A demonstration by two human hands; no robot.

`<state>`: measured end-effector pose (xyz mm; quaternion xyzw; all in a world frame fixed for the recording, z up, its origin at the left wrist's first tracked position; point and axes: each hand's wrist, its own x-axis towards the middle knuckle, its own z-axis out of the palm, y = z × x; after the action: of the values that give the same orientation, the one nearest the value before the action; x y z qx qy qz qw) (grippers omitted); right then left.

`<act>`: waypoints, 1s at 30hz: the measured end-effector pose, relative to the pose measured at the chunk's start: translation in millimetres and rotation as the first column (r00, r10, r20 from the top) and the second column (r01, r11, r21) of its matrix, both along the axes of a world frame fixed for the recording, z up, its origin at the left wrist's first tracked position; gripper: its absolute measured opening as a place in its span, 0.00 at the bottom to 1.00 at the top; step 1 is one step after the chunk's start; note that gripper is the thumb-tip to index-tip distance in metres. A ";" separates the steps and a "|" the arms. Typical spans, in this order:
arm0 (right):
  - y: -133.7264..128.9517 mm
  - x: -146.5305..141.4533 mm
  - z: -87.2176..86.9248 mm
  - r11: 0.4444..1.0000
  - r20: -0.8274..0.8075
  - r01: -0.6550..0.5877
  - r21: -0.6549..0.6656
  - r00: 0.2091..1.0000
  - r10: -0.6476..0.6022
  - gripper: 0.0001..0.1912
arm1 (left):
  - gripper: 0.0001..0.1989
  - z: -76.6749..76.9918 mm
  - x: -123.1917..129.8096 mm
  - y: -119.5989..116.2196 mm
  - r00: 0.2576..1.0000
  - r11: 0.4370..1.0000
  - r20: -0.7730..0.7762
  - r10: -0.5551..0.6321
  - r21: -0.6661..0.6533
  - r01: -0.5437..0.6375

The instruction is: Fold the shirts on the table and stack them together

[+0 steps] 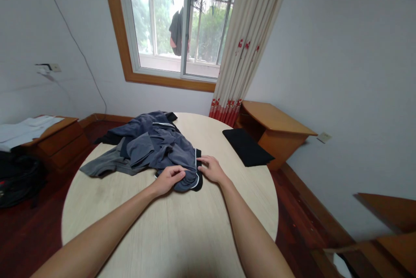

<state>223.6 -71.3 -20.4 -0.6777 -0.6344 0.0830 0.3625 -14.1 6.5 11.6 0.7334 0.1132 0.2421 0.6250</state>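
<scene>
A rumpled dark grey garment (pixel 177 150) with black and white trim lies on the round pale table (pixel 169 234). At its near edge, my left hand (pixel 169 178) has its thumb and fingers pressed together on the grey cloth. My right hand (pixel 210 168) is at the black-and-white trimmed edge, its fingers closed on the cloth there. A lighter grey cloth (pixel 108 162) sticks out at the left of the pile. Part of the garment near my left hand is folded over.
A folded black cloth (pixel 247 147) lies at the table's right edge. Beyond it stand a wooden desk (pixel 276 117) and a curtain (pixel 245 48). On the left are a wooden cabinet (pixel 60 143) with white papers or cloth on top and a black bag (pixel 19 180).
</scene>
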 end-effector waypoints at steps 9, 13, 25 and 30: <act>12.7 -17.5 -9.6 1.000 -0.035 0.008 -0.003 0.999 -0.008 0.23 | 0.17 8.6 -9.9 4.6 0.998 0.943 -0.049 0.046 0.332 -0.027; 14.9 -14.4 -18.3 0.997 -0.145 -0.006 0.083 0.989 0.019 0.34 | 0.15 16.5 -16.8 13.0 0.980 0.781 0.070 0.185 0.594 -0.190; 2.1 24.8 2.6 0.781 -0.325 0.556 0.286 0.823 -0.466 0.39 | 0.31 27.5 -61.3 78.2 0.707 0.322 0.120 0.697 0.828 -0.458; -13.1 36.0 12.2 0.721 -0.273 0.641 0.263 0.766 -0.582 0.38 | 0.31 16.5 -67.3 94.6 0.653 0.387 -0.045 0.756 0.835 -0.391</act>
<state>259.6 -84.4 -8.2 -0.7661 -0.3448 -0.0953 0.5340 -81.3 101.1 28.1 0.8665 0.3849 0.3073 0.0814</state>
